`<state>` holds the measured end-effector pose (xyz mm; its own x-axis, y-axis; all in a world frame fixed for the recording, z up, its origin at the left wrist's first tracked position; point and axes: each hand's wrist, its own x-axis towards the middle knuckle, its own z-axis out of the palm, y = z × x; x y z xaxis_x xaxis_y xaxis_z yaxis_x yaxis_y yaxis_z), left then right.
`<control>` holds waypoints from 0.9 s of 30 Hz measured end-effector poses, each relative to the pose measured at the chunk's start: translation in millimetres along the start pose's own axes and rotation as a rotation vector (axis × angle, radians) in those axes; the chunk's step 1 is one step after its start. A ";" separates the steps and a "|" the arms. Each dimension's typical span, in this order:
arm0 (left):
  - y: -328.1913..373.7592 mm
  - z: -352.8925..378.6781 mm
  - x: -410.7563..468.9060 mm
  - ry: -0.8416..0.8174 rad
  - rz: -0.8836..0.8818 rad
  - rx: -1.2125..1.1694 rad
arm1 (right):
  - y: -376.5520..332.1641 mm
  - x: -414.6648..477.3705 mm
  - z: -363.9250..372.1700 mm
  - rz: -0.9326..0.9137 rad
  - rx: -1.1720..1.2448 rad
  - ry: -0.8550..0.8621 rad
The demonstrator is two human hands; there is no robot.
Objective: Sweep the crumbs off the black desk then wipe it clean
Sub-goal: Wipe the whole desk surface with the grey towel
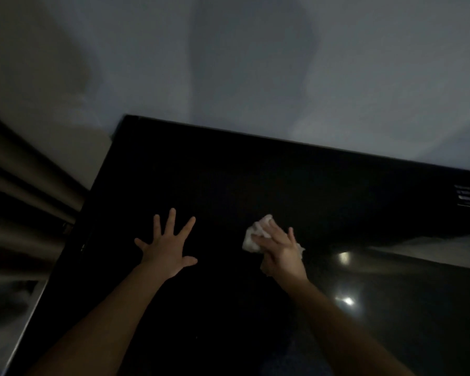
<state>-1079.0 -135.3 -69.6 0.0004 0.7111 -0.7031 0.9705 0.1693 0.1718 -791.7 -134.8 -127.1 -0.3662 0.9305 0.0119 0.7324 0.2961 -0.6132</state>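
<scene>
The black desk [228, 175] fills the middle of the dim view, its far edge against a pale wall. My left hand [167, 248] lies flat on the desk with fingers spread wide and holds nothing. A crumpled white tissue [251, 240] sits on the desk right of centre. My right hand [281, 252] presses down on the tissue with its fingers laid over it. No crumbs can be made out on the dark surface.
Folds of a curtain [19, 191] hang left of the desk. A dark object with faint white print [467, 198] sits at the desk's far right. Light reflections [346, 299] gleam on the glossy top near my right forearm.
</scene>
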 end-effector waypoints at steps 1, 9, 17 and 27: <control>-0.3 1.5 -2.5 -0.005 0.003 0.002 | 5.1 1.9 -6.0 0.109 -0.031 0.063; 3.7 16.6 -14.8 -0.032 -0.021 0.033 | -55.0 20.5 29.3 0.247 -0.052 0.009; -5.1 26.7 -31.3 -0.017 0.038 0.070 | -10.5 -57.6 0.7 0.270 -0.062 0.084; -10.1 38.4 -41.2 -0.032 0.045 0.137 | -88.8 -22.1 47.9 0.298 -0.058 0.008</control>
<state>-1079.6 -192.5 -68.9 0.0499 0.6931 -0.7191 0.9932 0.0415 0.1089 -876.1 -192.0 -110.7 -0.1260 0.9797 -0.1557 0.8388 0.0214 -0.5441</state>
